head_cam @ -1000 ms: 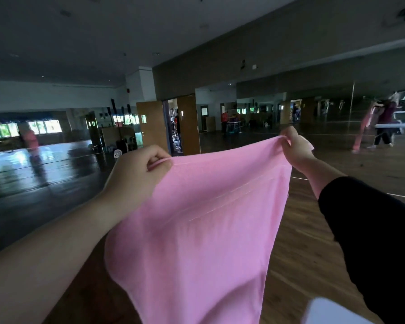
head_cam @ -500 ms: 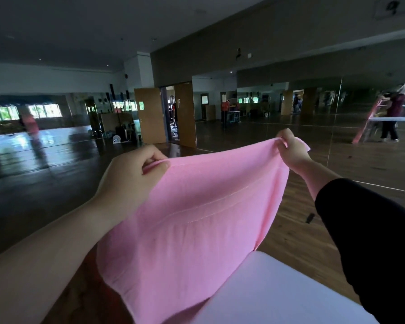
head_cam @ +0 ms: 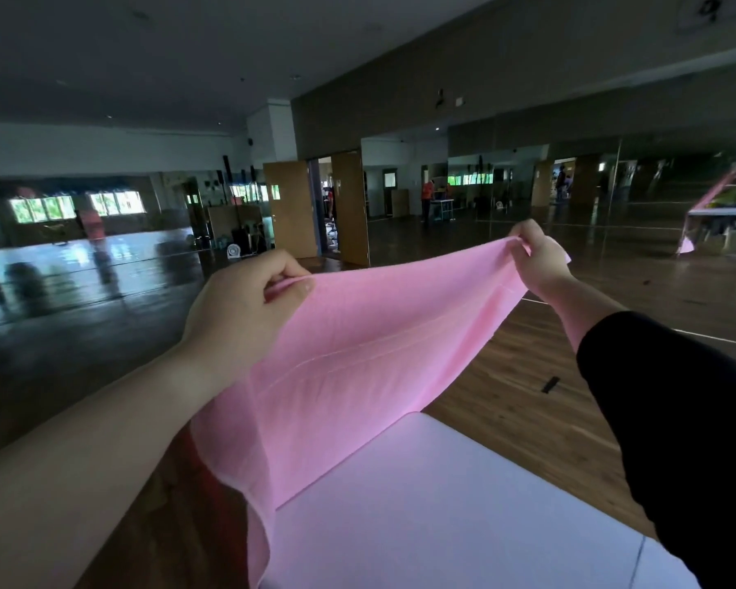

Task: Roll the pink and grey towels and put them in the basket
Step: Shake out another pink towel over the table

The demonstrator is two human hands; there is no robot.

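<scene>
The pink towel (head_cam: 358,376) hangs in the air in front of the person, held by its upper edge between both hands. The left hand (head_cam: 247,308) has its fingers curled and pinches the near-left corner against the thumb, the back of the hand facing the camera. The right hand (head_cam: 536,257), further out and a little higher, has its fingers bunched round the other corner, with a small tip of cloth poking out past it.

The held edge runs left to right and rises slightly towards the right hand, sagging gently in the middle. From there the cloth falls towards the person and downwards; two faint seam lines cross it roughly in line with the held edge. The lower end runs out of the bottom of the view, so the towel's full length cannot be told; what shows is longer down than across.

The lower part hangs in front of the far-left corner of a white table (head_cam: 464,503); whether it touches the top cannot be told. The right arm wears a black sleeve (head_cam: 676,418); the left forearm is bare. Beyond lies a wooden floor (head_cam: 527,376) with a small dark object (head_cam: 550,383) on it; a mirrored wall (head_cam: 655,197) stands behind.
</scene>
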